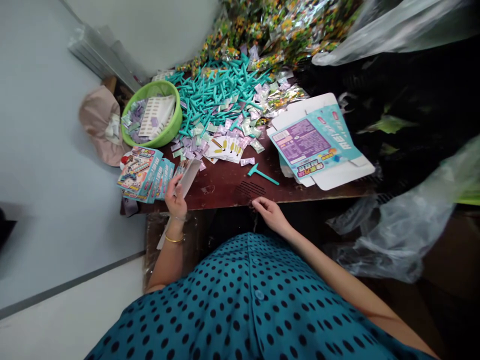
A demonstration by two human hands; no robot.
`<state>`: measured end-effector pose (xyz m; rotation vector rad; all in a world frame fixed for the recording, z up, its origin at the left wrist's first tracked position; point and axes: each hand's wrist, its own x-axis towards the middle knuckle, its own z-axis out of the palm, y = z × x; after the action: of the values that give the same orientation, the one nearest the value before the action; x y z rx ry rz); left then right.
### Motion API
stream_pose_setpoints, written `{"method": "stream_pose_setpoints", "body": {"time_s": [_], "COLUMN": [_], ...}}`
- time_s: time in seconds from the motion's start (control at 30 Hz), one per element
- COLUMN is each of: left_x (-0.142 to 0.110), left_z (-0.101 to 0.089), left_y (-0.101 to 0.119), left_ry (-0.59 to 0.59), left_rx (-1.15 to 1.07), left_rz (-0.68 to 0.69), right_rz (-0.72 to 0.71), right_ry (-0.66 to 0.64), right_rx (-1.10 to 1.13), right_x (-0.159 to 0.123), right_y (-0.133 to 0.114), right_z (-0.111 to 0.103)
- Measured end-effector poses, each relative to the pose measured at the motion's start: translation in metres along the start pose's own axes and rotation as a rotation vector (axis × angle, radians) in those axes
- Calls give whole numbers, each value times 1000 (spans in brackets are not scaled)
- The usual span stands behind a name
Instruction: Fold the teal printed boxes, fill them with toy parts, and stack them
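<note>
Tabletop [225, 182]: dark red-brown, surface scuffed.
Left hand [176, 202]: closed on a pale carton [188, 177] at the near edge, beside the stacked boxes [138, 170] of the near-left corner.
Right hand [270, 212]: apart from the left; fingertips bunched at black strips [249, 190] along the near edge; grip cannot be told.
Carton handling: judged light, stiff, crushable; hold by side walls.
Strip handling: judged light, thin, snappable; lift by ends.
Lettering: Chinese characters on flattened cartons [326, 142], right end; fine print unreadable.
</note>
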<state>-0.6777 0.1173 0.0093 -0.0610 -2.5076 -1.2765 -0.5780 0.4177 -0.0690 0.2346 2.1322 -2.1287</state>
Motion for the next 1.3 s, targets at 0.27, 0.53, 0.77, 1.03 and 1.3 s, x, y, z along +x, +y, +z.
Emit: {"method": "stream_pose_setpoints", "body": {"time_s": [0.27,0.53,0.77,1.03,1.3], "left_x": [-45,-53,-29,-39,-23], "left_z": [45,91,85,96,109], "left_y": [13,38,21,40,50], "left_ry": [-404,-295,-272,-281,-216], "left_rx": [-45,-985,-964,-1141,-1181], "left_rz": [-12,-817,-990,-929,-1070], "right_rz": [-110,-342,-246,-377,-643], "right_ry": [71,-190,58,54,-52], "right_rx": [-18,-577,-991,-945,-699], "right_x": [24,61,151,110,41], "right_y": [-27,-52,-35,-64,-54], "right_z": [-1,23,-12,32,50]}}
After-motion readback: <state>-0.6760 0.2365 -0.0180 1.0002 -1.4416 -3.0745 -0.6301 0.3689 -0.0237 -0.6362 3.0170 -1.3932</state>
